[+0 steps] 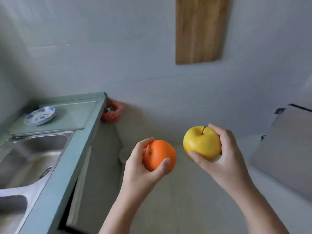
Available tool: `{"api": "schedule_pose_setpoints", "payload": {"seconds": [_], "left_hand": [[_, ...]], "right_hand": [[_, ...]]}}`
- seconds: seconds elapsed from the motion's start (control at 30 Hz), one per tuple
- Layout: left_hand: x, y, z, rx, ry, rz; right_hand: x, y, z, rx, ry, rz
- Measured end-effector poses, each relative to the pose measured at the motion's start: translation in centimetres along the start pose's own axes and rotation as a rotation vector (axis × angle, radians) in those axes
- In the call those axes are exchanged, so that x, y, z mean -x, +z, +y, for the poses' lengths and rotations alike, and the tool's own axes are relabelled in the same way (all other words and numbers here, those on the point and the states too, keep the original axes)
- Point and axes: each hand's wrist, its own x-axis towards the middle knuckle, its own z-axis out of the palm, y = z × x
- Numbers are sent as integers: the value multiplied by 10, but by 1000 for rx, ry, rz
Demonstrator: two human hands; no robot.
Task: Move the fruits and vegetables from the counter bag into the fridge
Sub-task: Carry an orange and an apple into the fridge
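My left hand (140,169) grips an orange (160,154), held in the air over the floor at the centre of the view. My right hand (226,154) grips a yellow apple (201,143) with a dark stem, a little higher and to the right. The two fruits are apart, about a hand's width between them. At the right edge stands a pale flat panel with dark hinges (283,146); I cannot tell whether it belongs to the fridge. No bag is in view.
A green counter (70,159) runs along the left with a steel sink (30,157) and a blue-and-white dish (40,115) on its drainboard. A red bin (113,114) sits in the floor corner behind it. A wooden board (200,29) hangs on the wall.
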Motion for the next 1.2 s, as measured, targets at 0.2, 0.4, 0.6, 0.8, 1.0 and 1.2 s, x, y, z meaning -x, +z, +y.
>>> {"api": "schedule_pose_setpoints", "payload": {"seconds": [0.2, 0.4, 0.6, 0.8, 1.0, 1.2], "left_hand": [[-67, 127, 16, 100, 107, -278], [-147, 238, 31, 182, 188, -484], [-227, 327, 55, 285, 219, -613], [-261, 413, 83, 351, 213, -742], [-276, 520, 127, 387, 255, -799], [-289, 633, 188, 414, 324, -828]], "right_hand": [[-18, -89, 68, 142, 213, 245], [-75, -143, 118, 238, 303, 425], [-145, -174, 163, 287, 392, 513], [-169, -223, 206, 355, 458, 607], [-184, -303, 260, 396, 490, 727], [-213, -410, 312, 436, 468, 809]]}}
